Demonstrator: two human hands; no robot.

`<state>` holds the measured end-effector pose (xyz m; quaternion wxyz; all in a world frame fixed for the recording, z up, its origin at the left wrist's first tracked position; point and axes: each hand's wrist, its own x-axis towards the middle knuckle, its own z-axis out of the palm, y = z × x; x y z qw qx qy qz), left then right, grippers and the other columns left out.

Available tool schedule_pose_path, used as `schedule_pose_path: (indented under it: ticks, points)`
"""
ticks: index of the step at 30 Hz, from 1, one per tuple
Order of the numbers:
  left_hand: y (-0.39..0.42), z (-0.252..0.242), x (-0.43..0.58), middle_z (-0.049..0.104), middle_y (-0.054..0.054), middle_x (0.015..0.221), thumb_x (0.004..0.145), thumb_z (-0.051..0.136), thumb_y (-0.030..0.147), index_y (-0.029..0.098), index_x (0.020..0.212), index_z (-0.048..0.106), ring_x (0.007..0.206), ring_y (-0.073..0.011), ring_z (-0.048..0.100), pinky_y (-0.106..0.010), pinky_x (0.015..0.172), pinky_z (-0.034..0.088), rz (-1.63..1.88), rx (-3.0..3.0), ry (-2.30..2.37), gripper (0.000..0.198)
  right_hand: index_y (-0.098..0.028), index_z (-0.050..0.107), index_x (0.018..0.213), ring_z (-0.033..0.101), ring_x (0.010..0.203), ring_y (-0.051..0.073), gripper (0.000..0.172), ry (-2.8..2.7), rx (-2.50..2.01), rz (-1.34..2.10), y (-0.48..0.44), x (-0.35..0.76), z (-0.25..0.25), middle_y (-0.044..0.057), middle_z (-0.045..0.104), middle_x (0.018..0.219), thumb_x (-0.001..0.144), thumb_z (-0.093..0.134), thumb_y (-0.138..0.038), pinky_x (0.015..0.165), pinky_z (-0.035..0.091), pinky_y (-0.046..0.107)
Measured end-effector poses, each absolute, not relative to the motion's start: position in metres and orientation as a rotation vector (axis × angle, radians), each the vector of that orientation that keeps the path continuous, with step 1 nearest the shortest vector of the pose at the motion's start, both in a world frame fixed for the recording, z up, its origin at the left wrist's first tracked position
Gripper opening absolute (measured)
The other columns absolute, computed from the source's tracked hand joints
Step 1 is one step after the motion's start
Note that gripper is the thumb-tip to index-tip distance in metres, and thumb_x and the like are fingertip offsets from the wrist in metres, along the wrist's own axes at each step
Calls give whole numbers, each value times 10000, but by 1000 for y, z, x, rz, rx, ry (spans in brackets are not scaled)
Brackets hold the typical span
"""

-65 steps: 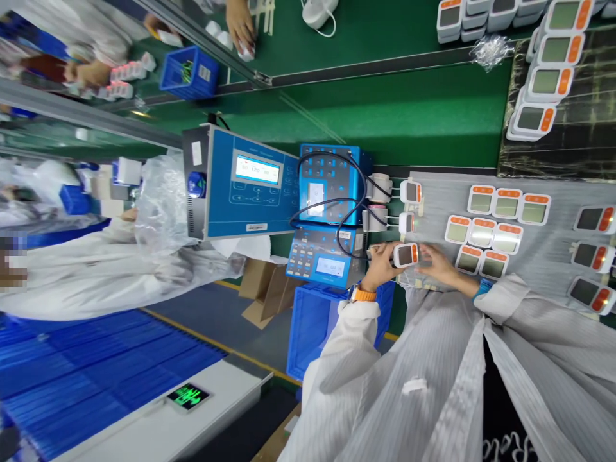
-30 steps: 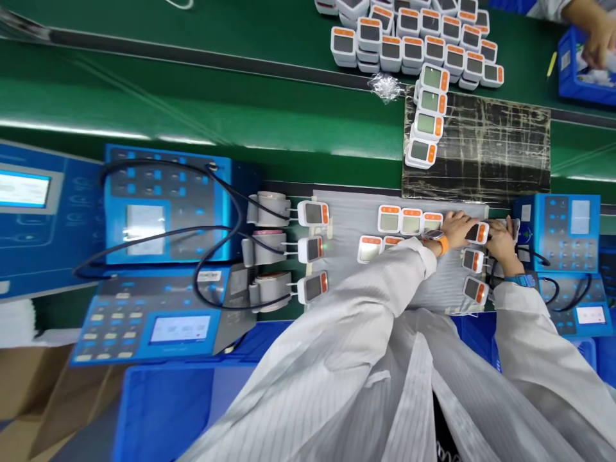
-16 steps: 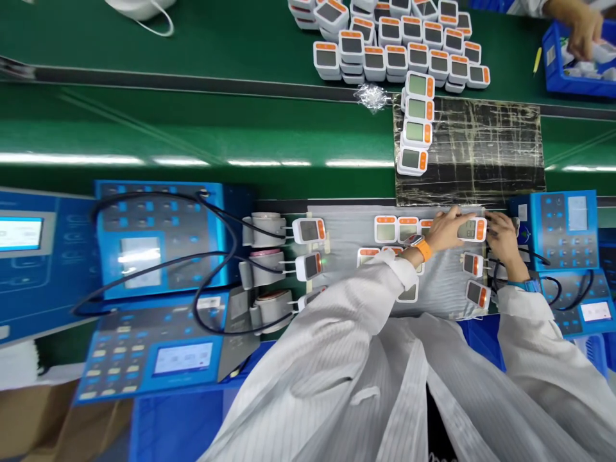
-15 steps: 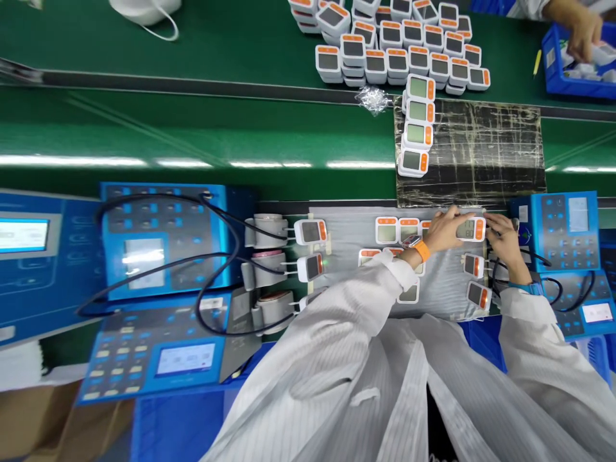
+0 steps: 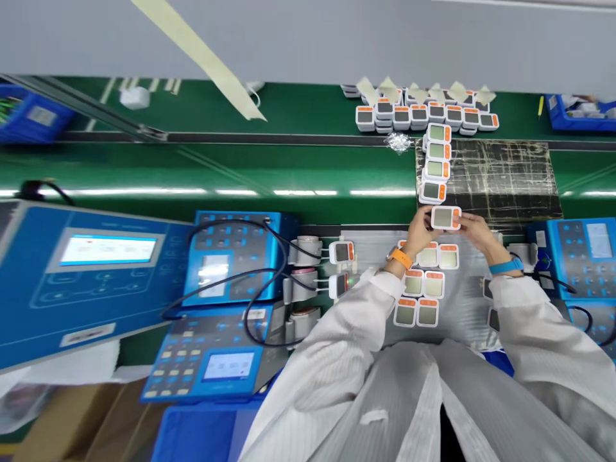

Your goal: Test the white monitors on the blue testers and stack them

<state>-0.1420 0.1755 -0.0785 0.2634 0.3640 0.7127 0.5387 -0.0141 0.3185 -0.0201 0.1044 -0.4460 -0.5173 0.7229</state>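
Note:
A small white digital meter (image 5: 443, 217) with a grey screen and orange buttons is held level between both hands, above the far edge of the grey mat (image 5: 462, 314). My left hand (image 5: 419, 232) grips its left end; my right hand (image 5: 476, 232) pinches the orange-button end. Below them, several similar meters (image 5: 428, 312) lie in rows on the mat, one row partly hidden by my left hand. Just beyond the held meter, a column of stacked meters (image 5: 437, 169) stands along the left edge of a dark taped board (image 5: 500, 173).
Blue test units (image 5: 226, 256) with black cables stand at left, and another blue unit (image 5: 584, 256) at right. Meters (image 5: 341, 252) are plugged into holders on the left. More meters (image 5: 418, 115) crowd the far belt beside crumpled clear plastic (image 5: 399, 142). A grey panel (image 5: 337, 38) hangs overhead.
Both hands have moved left and away from the right-hand holder with the meter, toward the stacked column. The meter's screen digits no longer show. The head view has shifted left and up.

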Motion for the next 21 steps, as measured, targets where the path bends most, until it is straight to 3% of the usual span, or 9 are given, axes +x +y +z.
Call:
schedule_pose_path:
  ticks: [3, 6, 10, 14, 21]
  points:
    - [190, -84, -172, 667, -138, 1385, 823, 852, 172, 213, 1418, 587, 1125, -247, 700, -391, 962, 598, 1662, 659, 1918, 652, -180, 737, 858, 738, 816, 196, 295, -1472, -1305, 2008, 323, -67, -24, 39, 775, 843, 726, 944, -344, 790, 695, 380]
    - [205, -84, -191, 672, -151, 1400, 762, 870, 107, 186, 1357, 651, 1306, -315, 644, -457, 1127, 534, 1689, 523, 1959, 639, -160, 740, 921, 714, 769, 168, 254, -1579, -1454, 1766, 332, -104, -29, 17, 734, 808, 790, 882, -325, 713, 682, 311]
    - [217, -87, -193, 640, -119, 1487, 717, 871, 70, 223, 1421, 627, 1461, -328, 541, -521, 1275, 397, 1631, 486, 1942, 761, -150, 746, 1155, 726, 892, 170, 414, -1586, -1453, 1582, 343, -108, -37, 52, 732, 1111, 780, 836, -300, 762, 685, 298]
    - [221, -95, -180, 682, -86, 1435, 748, 862, 100, 252, 1534, 529, 1392, -297, 613, -538, 1263, 410, 1644, 432, 1761, 867, -199, 762, 1172, 704, 951, 179, 453, -1712, -1303, 1489, 350, -49, -40, 77, 675, 1272, 755, 821, -367, 846, 688, 364]
    - [222, -109, -179, 560, -121, 1598, 765, 798, 22, 217, 1613, 411, 1529, -294, 487, -483, 1320, 324, 1593, 408, 1706, 952, -202, 805, 1075, 727, 987, 265, 299, -2255, -1368, 1010, 344, 133, -8, 100, 752, 1105, 842, 656, -315, 985, 601, 495]
